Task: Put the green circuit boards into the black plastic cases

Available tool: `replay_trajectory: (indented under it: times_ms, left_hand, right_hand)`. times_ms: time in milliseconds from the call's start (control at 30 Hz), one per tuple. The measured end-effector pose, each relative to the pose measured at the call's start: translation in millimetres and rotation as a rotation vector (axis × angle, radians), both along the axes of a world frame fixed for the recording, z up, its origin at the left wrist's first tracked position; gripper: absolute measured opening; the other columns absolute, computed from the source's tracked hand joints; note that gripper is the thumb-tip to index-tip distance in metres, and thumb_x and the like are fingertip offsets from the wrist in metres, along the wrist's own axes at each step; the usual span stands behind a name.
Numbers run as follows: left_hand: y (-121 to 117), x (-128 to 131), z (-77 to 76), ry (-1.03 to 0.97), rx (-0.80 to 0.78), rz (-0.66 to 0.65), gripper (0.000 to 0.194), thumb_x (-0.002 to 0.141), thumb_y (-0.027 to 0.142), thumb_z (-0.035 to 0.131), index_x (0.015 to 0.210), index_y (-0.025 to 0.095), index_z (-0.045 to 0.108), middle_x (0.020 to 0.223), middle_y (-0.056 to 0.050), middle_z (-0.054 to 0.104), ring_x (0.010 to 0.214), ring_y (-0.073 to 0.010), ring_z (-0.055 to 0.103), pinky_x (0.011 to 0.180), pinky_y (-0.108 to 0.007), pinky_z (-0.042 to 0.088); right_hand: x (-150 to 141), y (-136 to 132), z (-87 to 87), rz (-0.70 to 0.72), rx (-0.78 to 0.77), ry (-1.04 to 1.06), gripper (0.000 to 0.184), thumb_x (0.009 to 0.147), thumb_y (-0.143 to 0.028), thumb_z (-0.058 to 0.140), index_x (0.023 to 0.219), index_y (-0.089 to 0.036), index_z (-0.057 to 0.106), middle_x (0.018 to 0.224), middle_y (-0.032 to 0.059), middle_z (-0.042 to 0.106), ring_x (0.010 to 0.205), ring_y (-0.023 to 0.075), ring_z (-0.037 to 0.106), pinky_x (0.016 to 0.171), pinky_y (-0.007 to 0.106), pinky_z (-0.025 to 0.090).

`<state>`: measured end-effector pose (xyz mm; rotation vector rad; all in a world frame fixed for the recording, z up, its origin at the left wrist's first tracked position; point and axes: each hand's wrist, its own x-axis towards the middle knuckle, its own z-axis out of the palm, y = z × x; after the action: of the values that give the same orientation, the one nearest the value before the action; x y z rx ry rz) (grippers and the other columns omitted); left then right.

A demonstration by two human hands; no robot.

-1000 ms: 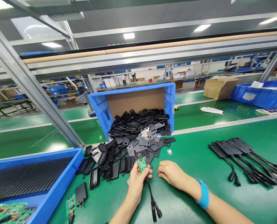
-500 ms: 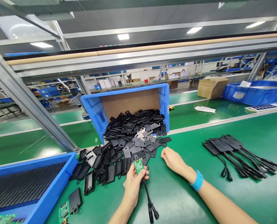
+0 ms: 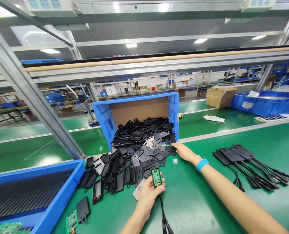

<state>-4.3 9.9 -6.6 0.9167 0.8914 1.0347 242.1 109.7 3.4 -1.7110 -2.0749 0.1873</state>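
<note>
My left hand [image 3: 150, 191] grips a small green circuit board [image 3: 156, 177] seated in a dark case, face up. Two black cables [image 3: 164, 216] trail from its lower end toward the table's near edge. My right hand [image 3: 186, 152], with a blue band on the wrist, stretches its fingers onto the black flat covers [image 3: 148, 151] by the right front corner of a tipped blue bin [image 3: 136, 101]. No part shows clearly held there. Just below that hand lies a small whitish clear scrap [image 3: 175, 161]. Under my left hand, a grey cover [image 3: 137, 191] is partly hidden.
Black open cases [image 3: 97, 191] lie heaped left of the covers. A blue tray [image 3: 80, 169] of dark strips stands at left, near a loose green board [image 3: 71, 221]. Finished-looking cabled black units [image 3: 234, 154] lie at right. A metal post [image 3: 41, 94] rises at left.
My right hand has moved up and forward to the covers, and the whitish scrap now shows where it was. My left hand has shifted slightly right with the board. The view has tilted up slightly.
</note>
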Motion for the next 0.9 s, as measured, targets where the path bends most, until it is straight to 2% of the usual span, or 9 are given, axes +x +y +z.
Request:
replay_trajectory:
  times_ms: [100, 233, 300, 367, 433, 533, 767, 833, 900]
  left_hand:
    - [-2.5, 0.0, -0.4, 0.013, -0.03, -0.085, 0.051, 0.06, 0.031, 0.078, 0.103, 0.011, 0.058, 0.089, -0.011, 0.069, 0.073, -0.0161, 0.065, 0.069, -0.027, 0.052]
    - [-2.7, 0.7, -4.5, 0.03, -0.028, -0.124, 0.054, 0.064, 0.039, 0.074, 0.106, 0.013, 0.053, 0.089, -0.01, 0.068, 0.061, -0.0142, 0.064, 0.057, -0.027, 0.052]
    - [-1.7, 1.7, -6.6, 0.021, -0.02, -0.134, 0.055, 0.063, 0.038, 0.076, 0.106, 0.013, 0.052, 0.086, -0.01, 0.068, 0.059, -0.0127, 0.063, 0.056, -0.026, 0.052]
    - [-0.6, 2.6, -7.6, 0.011, -0.025, -0.137, 0.054, 0.061, 0.035, 0.077, 0.103, 0.012, 0.053, 0.084, -0.009, 0.068, 0.058, -0.0121, 0.062, 0.057, -0.025, 0.052]
    - [0.5, 3.0, -7.3, 0.008, -0.032, -0.143, 0.052, 0.058, 0.03, 0.079, 0.1, 0.011, 0.055, 0.085, -0.009, 0.068, 0.06, -0.0131, 0.063, 0.057, -0.025, 0.052]
    - [1.0, 2.7, -4.4, -0.01, -0.037, -0.174, 0.052, 0.052, 0.02, 0.082, 0.097, 0.011, 0.059, 0.086, -0.009, 0.068, 0.065, -0.0152, 0.065, 0.06, -0.025, 0.052]
    - [-2.1, 1.5, 2.3, 0.019, 0.009, -0.247, 0.059, 0.053, 0.014, 0.081, 0.108, 0.014, 0.058, 0.098, -0.011, 0.068, 0.077, -0.0164, 0.066, 0.068, -0.024, 0.051]
    - [-2.9, 2.6, 1.8, 0.065, 0.055, -0.247, 0.055, 0.055, 0.017, 0.08, 0.106, 0.014, 0.059, 0.094, -0.011, 0.067, 0.08, -0.0172, 0.064, 0.065, -0.023, 0.051]
    - [-3.7, 3.7, 1.2, 0.134, 0.081, -0.234, 0.046, 0.061, 0.022, 0.077, 0.102, 0.013, 0.059, 0.089, -0.009, 0.066, 0.069, -0.0146, 0.063, 0.055, -0.021, 0.049]
  right_hand:
    - [7.5, 8.3, 0.7, 0.003, -0.002, 0.069, 0.041, 0.069, -0.003, 0.058, 0.109, -0.014, 0.06, 0.111, 0.0128, 0.06, 0.102, 0.0236, 0.056, 0.09, 0.032, 0.04]
    - [3.5, -2.7, 9.2, -0.034, 0.025, 0.212, 0.009, 0.078, -0.018, 0.055, 0.083, -0.015, 0.062, 0.084, 0.0087, 0.061, 0.082, 0.0223, 0.059, 0.076, 0.033, 0.045]
    - [-10.3, -17.5, 14.2, -0.004, 0.007, 0.292, 0.022, 0.087, -0.03, 0.044, 0.079, -0.016, 0.058, 0.07, 0.0038, 0.059, 0.068, 0.0179, 0.058, 0.064, 0.029, 0.046]
    - [-31.0, -37.4, 16.1, 0.07, -0.051, 0.412, 0.031, 0.09, -0.041, 0.037, 0.088, -0.016, 0.056, 0.063, -0.0001, 0.056, 0.056, 0.0133, 0.054, 0.052, 0.024, 0.044]
    - [-54.1, -58.8, 13.7, 0.175, -0.165, 0.687, 0.036, 0.086, -0.046, 0.046, 0.106, -0.017, 0.05, 0.063, -0.003, 0.054, 0.05, 0.0102, 0.05, 0.046, 0.021, 0.04]
    - [-81.4, -83.5, 5.7, 0.243, -0.332, 1.031, 0.039, 0.077, -0.048, 0.06, 0.1, -0.019, 0.048, 0.061, -0.006, 0.051, 0.048, 0.0079, 0.047, 0.043, 0.019, 0.037]
    - [-92.5, -93.0, -3.8, 0.164, -0.32, 1.119, 0.034, 0.074, -0.046, 0.064, 0.088, -0.02, 0.048, 0.069, -0.0048, 0.051, 0.054, 0.0095, 0.054, 0.048, 0.022, 0.045]
    - [-91.3, -92.3, -5.8, 0.173, -0.307, 1.092, 0.032, 0.075, -0.044, 0.064, 0.089, -0.02, 0.047, 0.068, -0.0051, 0.051, 0.054, 0.0095, 0.054, 0.051, 0.023, 0.046]
    - [-90.8, -92.2, -7.9, 0.176, -0.286, 1.067, 0.032, 0.075, -0.044, 0.063, 0.088, -0.019, 0.047, 0.064, -0.0054, 0.051, 0.054, 0.0096, 0.053, 0.051, 0.022, 0.045]
